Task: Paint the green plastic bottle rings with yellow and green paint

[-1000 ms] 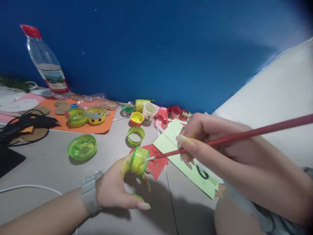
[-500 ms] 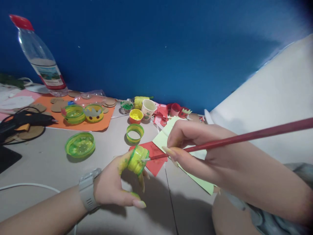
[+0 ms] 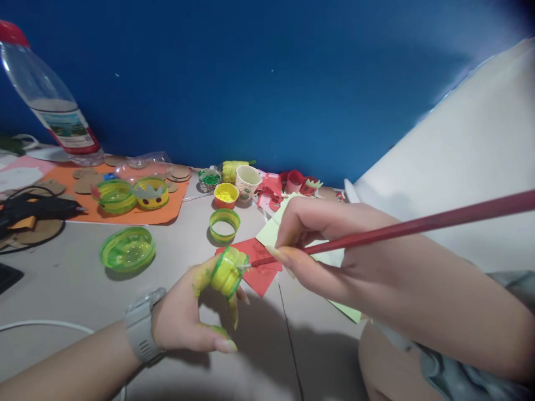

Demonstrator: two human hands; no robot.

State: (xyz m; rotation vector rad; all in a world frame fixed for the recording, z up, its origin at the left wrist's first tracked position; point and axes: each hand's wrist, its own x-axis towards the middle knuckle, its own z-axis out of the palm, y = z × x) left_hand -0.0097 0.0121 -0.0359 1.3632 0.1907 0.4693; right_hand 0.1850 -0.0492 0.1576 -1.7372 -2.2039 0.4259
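On the fingers of my left hand (image 3: 184, 312) sits a yellow ring piece with green edges (image 3: 228, 271); the thumb stands apart from it, and paint marks the skin. My right hand (image 3: 321, 239) pinches a dark red paintbrush (image 3: 384, 229), whose tip touches the ring's yellow side. Just beyond lie red paper (image 3: 261, 281) and a similar green and yellow ring (image 3: 224, 225). Farther back are a cup of yellow paint (image 3: 226, 194), a cup of green paint (image 3: 209, 179) and a patterned paper cup (image 3: 247, 184).
A green dish (image 3: 127, 249) stands at the left, near orange paper (image 3: 167, 214) bearing two decorated bowls. A black glue gun (image 3: 37, 207), a plastic bottle (image 3: 62, 117) and a white cable (image 3: 50, 323) are farther left. Pale green paper (image 3: 271, 227) lies partly under my right hand.
The whole scene has shifted slightly left in view. Both hands keep nearly the same pose, with the brush tip still at the ring.
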